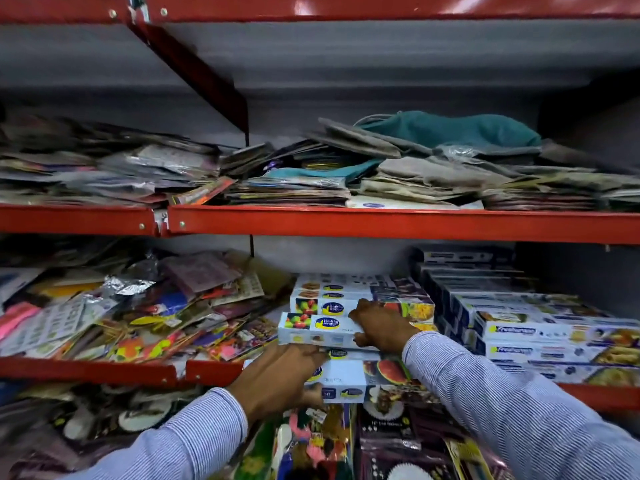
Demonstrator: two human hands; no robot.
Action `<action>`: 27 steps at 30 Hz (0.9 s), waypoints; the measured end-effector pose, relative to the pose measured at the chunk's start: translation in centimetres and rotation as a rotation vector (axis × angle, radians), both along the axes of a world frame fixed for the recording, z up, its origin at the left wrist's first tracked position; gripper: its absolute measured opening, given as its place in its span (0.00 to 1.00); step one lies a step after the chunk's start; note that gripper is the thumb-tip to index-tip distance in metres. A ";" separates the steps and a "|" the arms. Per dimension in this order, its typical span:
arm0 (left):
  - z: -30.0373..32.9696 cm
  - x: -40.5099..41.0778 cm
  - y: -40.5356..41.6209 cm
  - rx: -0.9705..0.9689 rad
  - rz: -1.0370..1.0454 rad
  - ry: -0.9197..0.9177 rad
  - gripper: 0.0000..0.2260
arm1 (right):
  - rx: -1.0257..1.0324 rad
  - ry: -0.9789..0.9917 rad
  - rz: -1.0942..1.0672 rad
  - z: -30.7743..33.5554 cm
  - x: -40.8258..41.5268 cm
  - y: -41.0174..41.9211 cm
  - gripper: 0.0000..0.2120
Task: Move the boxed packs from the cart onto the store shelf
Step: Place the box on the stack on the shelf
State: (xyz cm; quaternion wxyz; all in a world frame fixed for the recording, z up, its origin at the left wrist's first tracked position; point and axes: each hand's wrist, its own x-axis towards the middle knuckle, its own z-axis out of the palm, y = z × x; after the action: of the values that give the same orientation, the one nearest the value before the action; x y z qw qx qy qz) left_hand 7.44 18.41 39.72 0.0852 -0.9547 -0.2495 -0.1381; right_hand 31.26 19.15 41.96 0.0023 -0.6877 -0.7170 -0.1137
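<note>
Long white boxed packs with fruit pictures and a blue-and-yellow logo lie stacked on the red store shelf (214, 370), middle level. My right hand (379, 327) grips the right part of the top boxed pack (318, 329), fingers over its upper face, thumb on its front. My left hand (282, 375) holds the left end of a lower boxed pack (346, 377) at the shelf's front edge, thumb under it. More packs of the same kind (332, 296) sit stacked behind. The cart is out of view.
A stack of blue-and-white boxes (540, 334) fills the shelf to the right. Loose colourful flat packets (138, 317) are heaped to the left. The shelf above (381, 223) holds cloths and packets. Bagged goods (322, 445) lie below.
</note>
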 end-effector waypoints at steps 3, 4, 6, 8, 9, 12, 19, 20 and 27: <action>-0.4 0.3 1.4 -0.027 -0.001 -0.001 0.26 | 0.021 -0.033 -0.029 -1.4 0.5 1.4 0.19; -0.5 0.4 1.8 -0.023 -0.004 0.001 0.26 | 0.025 -0.036 -0.029 -1.7 0.7 1.7 0.19; -0.7 0.6 2.6 -0.022 -0.012 0.005 0.26 | 0.039 -0.021 -0.020 -2.1 1.3 1.9 0.18; -0.8 1.0 3.2 -0.012 -0.025 -0.007 0.26 | 0.065 0.007 0.003 -2.2 1.7 1.9 0.18; -0.8 1.2 3.4 -0.005 -0.031 -0.004 0.25 | 0.080 0.028 0.016 -2.2 1.8 1.8 0.19; -0.6 2.2 4.3 0.015 -0.032 0.015 0.22 | 0.154 0.130 0.002 -1.4 2.4 1.0 0.19; -0.7 5.7 6.5 -0.013 0.040 -0.018 0.22 | 0.140 0.353 0.032 0.6 2.8 -1.9 0.18; -1.1 6.2 6.8 -0.020 0.053 -0.034 0.22 | 0.085 0.332 0.042 0.4 2.9 -2.4 0.23; -4.4 7.3 7.5 0.057 0.074 -0.235 0.16 | 0.090 0.185 0.008 -3.6 3.8 -3.4 0.18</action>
State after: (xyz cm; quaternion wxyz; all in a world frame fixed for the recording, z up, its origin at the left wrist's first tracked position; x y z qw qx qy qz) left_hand 14.78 25.94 35.34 0.0874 -0.9193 -0.2886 -0.2529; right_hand 35.11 15.75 38.35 0.1001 -0.6915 -0.7107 -0.0818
